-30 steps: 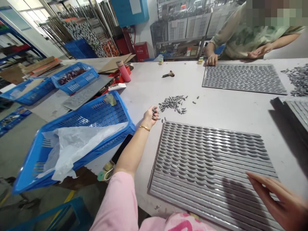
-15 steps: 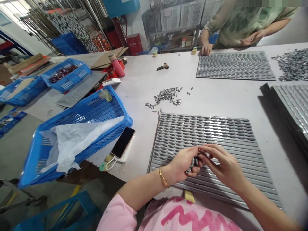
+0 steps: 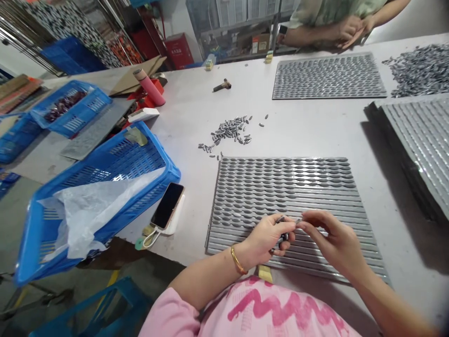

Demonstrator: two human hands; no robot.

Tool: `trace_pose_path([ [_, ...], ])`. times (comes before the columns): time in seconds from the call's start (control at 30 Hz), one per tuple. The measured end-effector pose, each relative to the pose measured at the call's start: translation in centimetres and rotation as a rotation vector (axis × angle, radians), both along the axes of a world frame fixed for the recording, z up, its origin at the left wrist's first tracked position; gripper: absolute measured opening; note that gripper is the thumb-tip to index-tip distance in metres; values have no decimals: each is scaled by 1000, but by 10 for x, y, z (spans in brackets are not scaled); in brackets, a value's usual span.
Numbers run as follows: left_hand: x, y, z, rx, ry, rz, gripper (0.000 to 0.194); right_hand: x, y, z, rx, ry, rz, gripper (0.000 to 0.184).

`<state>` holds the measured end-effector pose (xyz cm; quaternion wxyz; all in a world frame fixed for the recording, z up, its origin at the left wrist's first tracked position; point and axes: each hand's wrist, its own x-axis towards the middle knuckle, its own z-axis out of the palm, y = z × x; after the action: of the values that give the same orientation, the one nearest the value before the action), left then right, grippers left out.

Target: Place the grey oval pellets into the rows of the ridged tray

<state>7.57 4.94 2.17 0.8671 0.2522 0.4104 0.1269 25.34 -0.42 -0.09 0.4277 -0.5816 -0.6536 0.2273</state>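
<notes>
Blue crate (image 3: 30,238) holds white plastic (image 3: 82,210); left hand (image 3: 267,235) clamps grey pieces (image 3: 282,238) in its grip, right hand (image 3: 335,238) pinches one.

Bare tabletop (image 3: 305,124) between near tray (image 3: 252,178) and far tray (image 3: 329,77); tray stack (image 3: 417,140) blocks right.

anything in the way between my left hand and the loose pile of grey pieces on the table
Nothing visible stands up between the left hand and the loose pile. Only the ridged tray, lying flat with rows of grey pieces on it, is between them; the right hand is off to the side.
</notes>
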Motion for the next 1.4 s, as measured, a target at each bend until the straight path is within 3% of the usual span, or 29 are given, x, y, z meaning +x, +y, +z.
trace_pose_path([
  [0.1, 4, -1, -3, 3, 2, -7, 35, 0, -3, -3, 8, 13, -21, 13],
  [0.27, 8, 0, -4, -1, -1, -34, 25, 7, -11, -4, 26, -83, 114, 40],
  [0.37, 9, 2, -2, 8, 3, -93, 25, 12, -14, -3, 59, -166, 149, 44],
  [0.47, 9, 5, -2, -14, 2, -96, 33, 19, -7, -5, 102, -175, 118, 40],
  [0.63, 8, 7, -9, -212, -20, 48, 43, 37, 26, -21, 107, -258, -33, 19],
  [0.9, -1, 3, -6, -80, -51, -15, 39, 39, 50, -51, 120, -396, 166, 21],
  [1.13, -5, 0, -9, -81, -71, 0, 42, 46, 50, -48, 126, -583, 243, 29],
  [1.4, -4, 4, -5, -152, -48, 20, 39, 52, 50, -48, 85, -541, 271, 32],
])
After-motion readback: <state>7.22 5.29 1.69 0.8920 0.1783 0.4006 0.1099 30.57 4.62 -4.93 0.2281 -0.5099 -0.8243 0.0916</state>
